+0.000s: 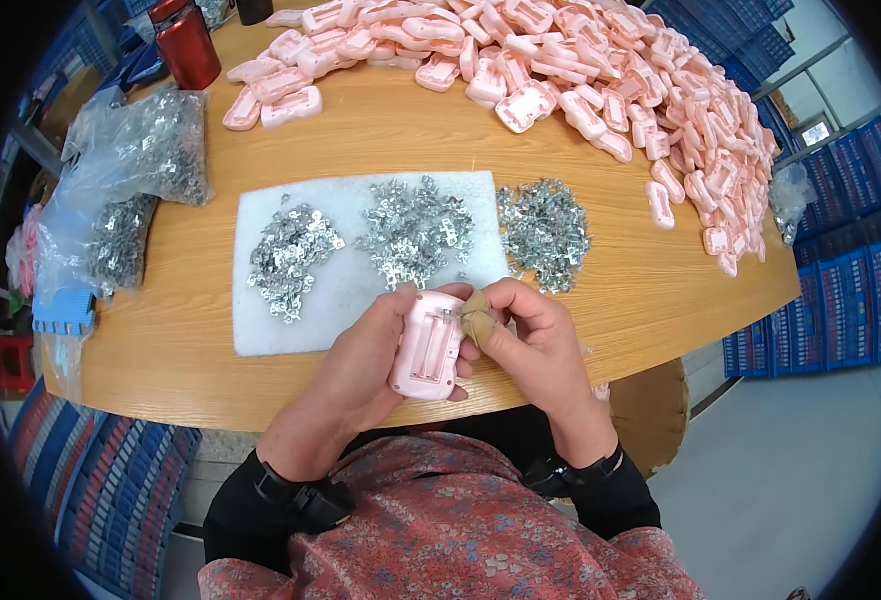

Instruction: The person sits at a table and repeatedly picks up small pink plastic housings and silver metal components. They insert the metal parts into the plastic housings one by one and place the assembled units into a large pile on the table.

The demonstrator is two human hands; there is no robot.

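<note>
My left hand [365, 350] is wrapped around a pink plastic housing [426, 345], holding it over the table's near edge. Its battery compartment faces up, with long slots running down it. My right hand [530, 335] has tan finger covers [477, 320] on the thumb and forefinger. Those two tips pinch together at the housing's upper right, by the end of the compartment. A small shiny glint shows beside them; whatever they grip is too small to make out. Just beyond my hands lie a middle pile of metal pieces [415, 232] and a right pile of metal parts [544, 235].
A white foam sheet [345, 335] carries the middle pile and a left metal pile [290, 258]. Many pink housings [600, 60] are heaped across the far and right side. Plastic bags of metal parts [165, 145] and a red flask [186, 45] stand left. Blue racks [830, 290] stand right.
</note>
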